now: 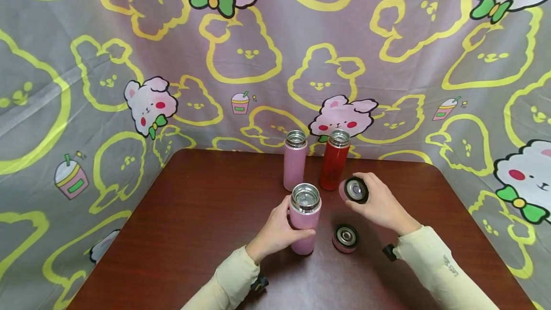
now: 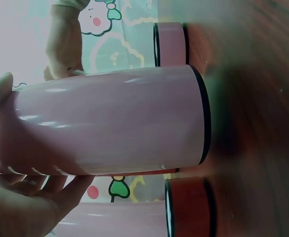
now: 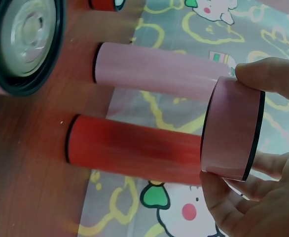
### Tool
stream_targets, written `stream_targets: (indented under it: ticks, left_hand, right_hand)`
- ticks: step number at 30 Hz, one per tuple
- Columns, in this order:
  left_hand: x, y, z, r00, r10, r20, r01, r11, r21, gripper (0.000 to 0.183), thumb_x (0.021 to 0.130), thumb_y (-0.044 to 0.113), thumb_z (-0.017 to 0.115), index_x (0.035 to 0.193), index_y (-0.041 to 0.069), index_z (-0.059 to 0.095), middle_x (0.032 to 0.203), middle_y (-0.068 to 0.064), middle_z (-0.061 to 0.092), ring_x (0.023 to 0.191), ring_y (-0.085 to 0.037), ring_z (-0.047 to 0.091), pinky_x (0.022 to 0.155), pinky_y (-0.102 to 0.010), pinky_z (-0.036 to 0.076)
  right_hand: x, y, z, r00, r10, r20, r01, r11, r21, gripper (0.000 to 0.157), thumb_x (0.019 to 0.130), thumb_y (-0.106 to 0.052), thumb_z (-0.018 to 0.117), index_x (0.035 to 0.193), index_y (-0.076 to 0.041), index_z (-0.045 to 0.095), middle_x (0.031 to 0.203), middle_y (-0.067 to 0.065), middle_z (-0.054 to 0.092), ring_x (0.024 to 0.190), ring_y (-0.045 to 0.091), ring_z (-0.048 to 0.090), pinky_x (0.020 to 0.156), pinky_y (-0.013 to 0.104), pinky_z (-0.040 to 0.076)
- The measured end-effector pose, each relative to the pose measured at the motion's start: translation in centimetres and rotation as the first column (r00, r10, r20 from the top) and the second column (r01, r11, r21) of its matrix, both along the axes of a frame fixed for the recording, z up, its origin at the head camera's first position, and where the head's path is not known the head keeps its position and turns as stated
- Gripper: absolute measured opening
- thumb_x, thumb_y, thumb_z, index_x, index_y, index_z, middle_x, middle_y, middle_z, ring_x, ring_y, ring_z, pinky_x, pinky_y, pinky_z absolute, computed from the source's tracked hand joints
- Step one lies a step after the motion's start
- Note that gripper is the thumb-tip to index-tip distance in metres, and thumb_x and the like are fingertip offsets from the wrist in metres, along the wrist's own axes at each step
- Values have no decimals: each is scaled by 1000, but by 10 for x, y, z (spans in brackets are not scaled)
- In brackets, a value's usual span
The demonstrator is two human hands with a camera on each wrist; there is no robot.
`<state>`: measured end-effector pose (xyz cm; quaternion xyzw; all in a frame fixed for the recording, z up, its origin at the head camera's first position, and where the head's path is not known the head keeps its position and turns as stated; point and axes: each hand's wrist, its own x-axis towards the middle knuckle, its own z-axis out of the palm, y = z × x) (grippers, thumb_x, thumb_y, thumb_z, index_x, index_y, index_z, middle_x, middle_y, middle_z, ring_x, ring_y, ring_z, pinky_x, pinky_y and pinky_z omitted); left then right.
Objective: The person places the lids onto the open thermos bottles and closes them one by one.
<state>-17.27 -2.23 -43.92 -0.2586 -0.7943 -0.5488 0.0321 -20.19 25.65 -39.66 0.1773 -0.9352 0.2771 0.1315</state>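
Note:
My left hand (image 1: 280, 231) grips a pink thermos bottle (image 1: 304, 226) around its side, its steel mouth uncovered and facing up. In the left wrist view, that bottle (image 2: 110, 121) has a black ring at its base. My right hand (image 1: 380, 202) holds a pink lid (image 1: 355, 190) by its rim, the dark-edged underside turned toward the head camera. The lid's smooth pink side (image 3: 233, 127) shows between thumb and fingers in the right wrist view. On the table below it lies a second pink lid (image 1: 346, 238), underside up.
Behind my hands stand another pink bottle (image 1: 294, 166) and a red bottle (image 1: 333, 166), both without lids. A red lid (image 2: 190, 207) sits on the table, hidden in the head view. Patterned cloth (image 1: 249, 61) hangs around the brown table (image 1: 193, 204).

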Motion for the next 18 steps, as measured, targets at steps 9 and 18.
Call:
stream_targets:
  ticks: [9,18]
  left_hand:
    - [2,7,-4,1000,26,-1,-26,998,-54,78,67,30,86,131,16,44,118,4,58,106,-12,55,90,-33,46]
    - [2,10,-8,999,-24,32,24,999,-20,78,68,32,85,132,16,42,121,3,55,108,-12,54,92,-34,45]
  right_hand:
    - [0,-9,9,999,37,-7,-37,997,-73,67,73,-21,81,127,-4,45,115,9,51,101,25,51,86,48,48]
    - [0,-17,13,993,84,-84,-91,992,-88,72,72,-18,81,133,-3,44,119,10,51,107,25,51,90,48,45]
